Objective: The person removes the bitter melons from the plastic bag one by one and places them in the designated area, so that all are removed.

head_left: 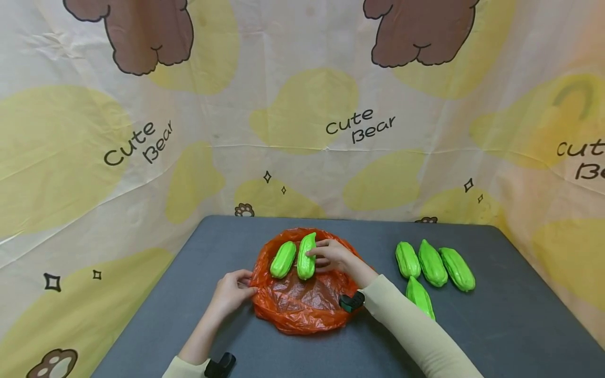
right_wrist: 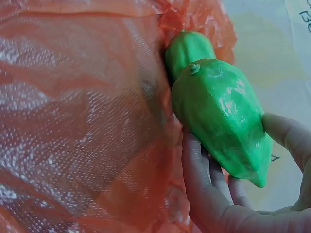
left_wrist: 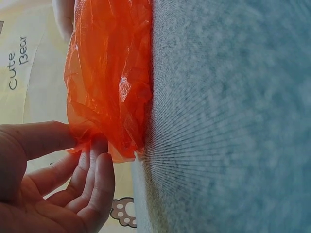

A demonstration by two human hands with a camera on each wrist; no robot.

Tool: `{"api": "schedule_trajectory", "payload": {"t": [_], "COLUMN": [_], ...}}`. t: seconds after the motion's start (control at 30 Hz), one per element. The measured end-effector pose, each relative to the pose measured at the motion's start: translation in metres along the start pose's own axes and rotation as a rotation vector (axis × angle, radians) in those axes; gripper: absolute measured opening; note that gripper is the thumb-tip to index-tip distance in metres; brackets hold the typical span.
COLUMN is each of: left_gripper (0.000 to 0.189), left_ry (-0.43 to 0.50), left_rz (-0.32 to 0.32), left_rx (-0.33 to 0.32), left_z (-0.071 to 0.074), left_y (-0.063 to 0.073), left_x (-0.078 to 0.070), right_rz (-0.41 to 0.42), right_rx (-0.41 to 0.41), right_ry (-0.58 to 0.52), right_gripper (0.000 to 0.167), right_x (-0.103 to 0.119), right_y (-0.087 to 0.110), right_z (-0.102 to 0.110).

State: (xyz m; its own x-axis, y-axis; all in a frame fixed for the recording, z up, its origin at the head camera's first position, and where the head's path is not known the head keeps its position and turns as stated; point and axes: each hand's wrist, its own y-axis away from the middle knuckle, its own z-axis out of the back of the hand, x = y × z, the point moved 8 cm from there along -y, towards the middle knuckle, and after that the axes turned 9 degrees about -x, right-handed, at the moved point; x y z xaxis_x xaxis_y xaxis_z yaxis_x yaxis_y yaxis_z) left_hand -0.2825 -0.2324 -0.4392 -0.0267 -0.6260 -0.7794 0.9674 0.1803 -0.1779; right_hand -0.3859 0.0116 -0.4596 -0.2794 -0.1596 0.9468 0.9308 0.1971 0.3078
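A red plastic bag (head_left: pixel 309 315) lies spread wide on the table, its mouth facing up. My left hand (head_left: pixel 231 291) is at the bag's left rim; in the left wrist view, the thumb and fingers pinch the edge of the plastic (left_wrist: pixel 109 82). Over the bag, my right hand (head_left: pixel 333 257) holds a bright green ridged gourd (head_left: pixel 306 257), thumb on one side and fingers on the other. Its pointed end faces the palm in the right wrist view (right_wrist: pixel 221 116). Just left of it, a second green gourd (head_left: pixel 283 260) lies inside the bag, partly covered by the held one in that view.
Several more green gourds (head_left: pixel 431 262) lie in a group on the grey table (head_left: pixel 510 325) to the right of the bag. One of them (head_left: pixel 419 296) is partly hidden by the right sleeve. A printed cloth (head_left: pixel 302 178) hangs behind the table's far edge.
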Motion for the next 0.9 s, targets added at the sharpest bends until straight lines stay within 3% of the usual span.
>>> {"api": "schedule_trajectory", "payload": {"t": [0.23, 0.9], "left_gripper": [0.028, 0.028], "left_ry": [-0.006, -0.016], "left_rz": [0.001, -0.009], "left_rx": [-0.001, -0.002], "left_z": [0.000, -0.001], "left_y": [0.000, -0.001], "left_x": [0.000, -0.001], "right_rz": [0.023, 0.057], "right_rx": [0.032, 0.060], "right_ry": [0.010, 0.007], "right_gripper": [0.056, 0.067], "right_x": [0.009, 0.023], "right_y": [0.010, 0.029], "right_z": [-0.001, 0.000]}}
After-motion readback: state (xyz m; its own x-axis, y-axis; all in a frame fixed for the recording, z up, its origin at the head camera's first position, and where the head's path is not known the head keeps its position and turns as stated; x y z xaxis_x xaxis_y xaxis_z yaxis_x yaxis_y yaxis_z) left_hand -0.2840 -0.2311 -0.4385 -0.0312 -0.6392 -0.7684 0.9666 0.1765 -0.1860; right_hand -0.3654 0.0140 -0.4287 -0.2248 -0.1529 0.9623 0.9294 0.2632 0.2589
